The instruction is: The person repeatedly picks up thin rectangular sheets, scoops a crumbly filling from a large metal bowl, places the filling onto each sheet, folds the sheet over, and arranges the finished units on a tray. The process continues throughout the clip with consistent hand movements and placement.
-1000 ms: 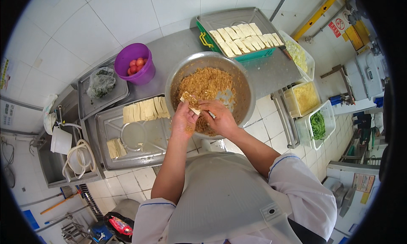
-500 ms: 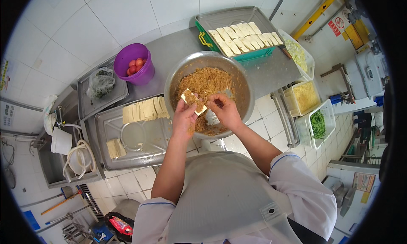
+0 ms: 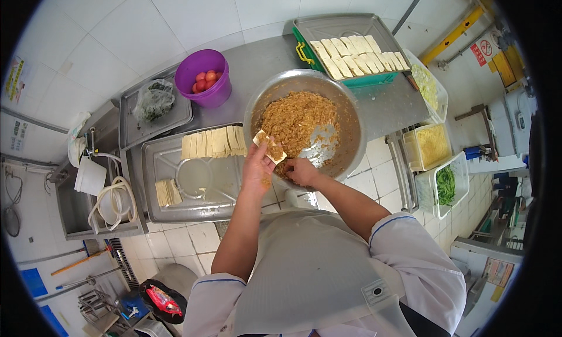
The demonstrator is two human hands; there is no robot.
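My left hand point(image 3: 256, 168) holds a pale rectangular sheet point(image 3: 259, 138) over the near left rim of a large steel bowl point(image 3: 357, 129). Brown crumbly filling is spread along the sheet, and some clings to my wrist. Inside the bowl lies a heap of the same filling point(image 3: 301, 114), with a bare smeared patch at its right. My right hand point(image 3: 302, 172) is low at the bowl's near side, just right of the sheet and apart from it. Its fingers are curled down against the filling; their tips are hidden, so what they grip cannot be made out.
Left of the bowl, a steel tray point(image 3: 219, 205) carries stacks of pale sheets point(image 3: 213, 142). Behind are a purple bucket point(image 3: 219, 97) of tomatoes and a tray with a bagged dark green food point(image 3: 153, 100). Filled pieces point(image 3: 351, 55) line a tray at back right; vegetable bins point(image 3: 430, 187) stand right.
My right hand has moved from beside the sheet down to the near side of the bowl. My left hand still holds the sheet. The whole view has shifted slightly.
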